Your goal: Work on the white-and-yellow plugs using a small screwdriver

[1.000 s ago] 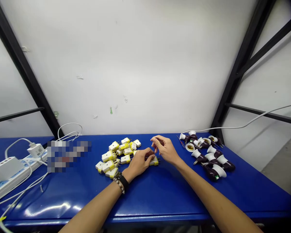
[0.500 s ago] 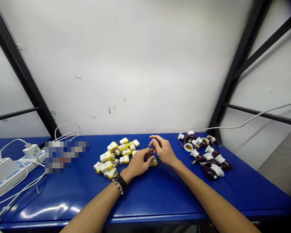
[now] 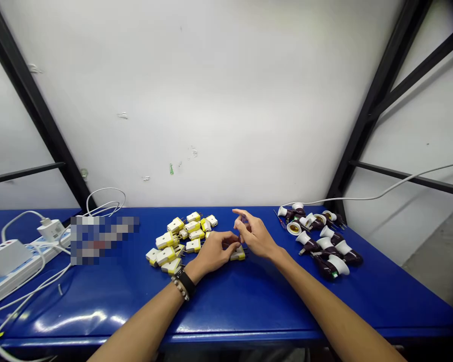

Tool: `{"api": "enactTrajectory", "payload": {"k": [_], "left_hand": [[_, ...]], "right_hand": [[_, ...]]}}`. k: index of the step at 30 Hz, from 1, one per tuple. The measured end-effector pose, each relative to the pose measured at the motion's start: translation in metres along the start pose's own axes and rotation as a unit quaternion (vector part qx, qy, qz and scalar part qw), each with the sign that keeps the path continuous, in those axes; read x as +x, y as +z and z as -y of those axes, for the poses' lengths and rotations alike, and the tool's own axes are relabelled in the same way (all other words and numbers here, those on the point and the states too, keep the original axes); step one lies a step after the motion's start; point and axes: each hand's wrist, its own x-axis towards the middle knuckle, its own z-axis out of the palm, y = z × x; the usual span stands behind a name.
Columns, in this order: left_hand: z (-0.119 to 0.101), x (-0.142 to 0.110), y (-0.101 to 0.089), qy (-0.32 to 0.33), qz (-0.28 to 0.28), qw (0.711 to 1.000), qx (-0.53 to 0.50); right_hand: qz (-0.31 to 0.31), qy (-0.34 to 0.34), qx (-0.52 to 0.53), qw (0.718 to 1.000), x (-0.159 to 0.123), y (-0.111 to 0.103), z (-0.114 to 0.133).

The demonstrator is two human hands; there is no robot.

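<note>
- Pinched narrowly between the thumb and fingers of the right hand [image 3: 257, 238] is a slim purplish tool [image 3: 243, 221], standing roughly upright and mostly hidden by the fingers.
- Thumb and fingertips of the left hand [image 3: 214, 251] come close together at the lower end of that tool; whether they grip it, the item beneath, or both, I cannot tell.
- Just under the left fingertips lies a single plug [image 3: 237, 255], white and yellow, on the blue tabletop [image 3: 249, 306], its prongs pointing toward the right side. The hands partly cover it.
- Beside the left hand, on its outer side, sits a loose heap of similar plugs [image 3: 166, 255], some overlapping, facing various ways.
- Well apart from the right hand, toward the right end of the surface, lie dark lamp holders [image 3: 327, 246] with white collars; several show prongs, and one turns its brassy socket upward.
- Near the back of that group rests a thin screwdriver [image 3: 282, 221].
- Around the left wrist are a black band [image 3: 186, 283] and a beaded bracelet [image 3: 179, 288].
- At far left, a long power strip [image 3: 18, 274] carries a white adapter [image 3: 52, 230], with pale cables looping around; a pixelated patch [image 3: 94, 241] hides what is beside it.
</note>
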Motion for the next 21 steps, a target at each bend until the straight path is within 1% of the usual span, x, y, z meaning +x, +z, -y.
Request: {"api": "enactTrajectory", "payload": {"k": [3, 5, 7, 9, 10, 13, 16, 18, 21], "left_hand": [[-0.0007, 0.0002, 0.0010, -0.009, -0.032, 0.999, 0.036], [-0.0021, 0.0003, 0.0008, 0.001, -0.023, 0.999, 0.042], [-0.0033, 0.0002, 0.0006, 0.012, 0.000, 0.999, 0.031], [-0.0035, 0.0001, 0.0008, 0.010, -0.002, 1.000, 0.027], [-0.0033, 0.0001, 0.0012, 0.004, -0.013, 0.999, 0.034], [-0.0029, -0.0001, 0.0021, -0.003, -0.046, 0.997, 0.066], [-0.0039, -0.0005, 0.0023, 0.013, -0.029, 0.997, 0.063], [-0.0045, -0.0004, 0.0023, 0.013, -0.019, 0.998, 0.061], [-0.0051, 0.0004, 0.0010, -0.016, -0.040, 0.995, 0.088]], "right_hand": [[-0.020, 0.013, 0.023, 0.999, -0.0002, 0.0010, 0.0012], [-0.024, 0.013, 0.022, 0.999, -0.0003, 0.0019, 0.0024], [0.002, 0.013, 0.034, 0.999, -0.0006, 0.0019, 0.0038], [0.030, 0.015, 0.056, 0.998, -0.0010, 0.0015, 0.0049], [0.034, 0.016, 0.063, 0.997, -0.0011, 0.0013, 0.0051], [0.014, 0.024, 0.060, 0.998, -0.0011, 0.0008, 0.0045], [0.004, 0.025, 0.047, 0.999, -0.0009, 0.0006, 0.0034], [0.011, 0.018, 0.043, 0.999, -0.0006, 0.0003, 0.0028], [0.040, 0.019, 0.067, 0.997, 0.0000, -0.0001, 0.0017]]}}
